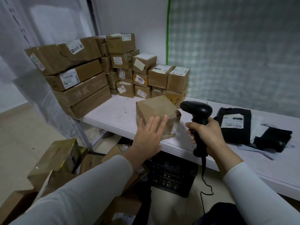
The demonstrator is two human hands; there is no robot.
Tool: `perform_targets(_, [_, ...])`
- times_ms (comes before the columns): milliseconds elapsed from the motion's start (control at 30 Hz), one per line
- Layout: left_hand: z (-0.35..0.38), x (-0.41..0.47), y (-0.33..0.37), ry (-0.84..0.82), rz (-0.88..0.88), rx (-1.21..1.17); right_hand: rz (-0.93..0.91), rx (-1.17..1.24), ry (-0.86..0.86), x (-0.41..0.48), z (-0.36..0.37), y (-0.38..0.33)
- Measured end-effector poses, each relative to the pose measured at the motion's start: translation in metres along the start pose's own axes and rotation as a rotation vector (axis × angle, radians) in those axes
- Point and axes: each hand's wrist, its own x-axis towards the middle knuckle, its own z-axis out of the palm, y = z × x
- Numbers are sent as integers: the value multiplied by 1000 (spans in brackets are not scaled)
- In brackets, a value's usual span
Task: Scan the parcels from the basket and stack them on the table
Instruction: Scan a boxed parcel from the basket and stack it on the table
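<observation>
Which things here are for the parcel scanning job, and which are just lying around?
For the job:
- scanner, gripped by the right hand
- brown box, touched by the flat left hand
- stacked parcels
- black basket under the table

Just lying about:
- black bags on the table's right side
- checked sheet on the wall

The parcel sits on the table just beyond my left hand, my fingers against its near side. The scanner in my right hand is just right of it. Behind it stand stacked parcels. Mailer bags lie right of my right fingers, and the basket is below, under the table.
</observation>
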Motion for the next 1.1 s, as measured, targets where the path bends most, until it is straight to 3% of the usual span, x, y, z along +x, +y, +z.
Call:
perform_targets(133, [-24, 17, -13, 57, -359, -385, 7, 28, 8, 14, 2, 1])
perform_targets(233, [-42, 53, -21, -10, -488, -485, 25, 57, 26, 24, 3, 3])
perform_targets(400, [-36, 95, -12, -458, -493, -400, 39, 78, 39, 34, 3, 8])
perform_targets(600, [-28, 58, -18, -362, -472, -448, 29, 78, 27, 36, 0, 10])
perform_targets(767, [-38, 31, -36, -346, -657, -617, 17, 100, -52, 28, 14, 4])
perform_targets(933, [-47, 15, -43, -424, -785, -722, -17, 172, -219, 15, 34, -7])
perform_targets(1100, [-61, 22, -49, -555, -863, -872, -36, 147, -248, 11, 39, -13])
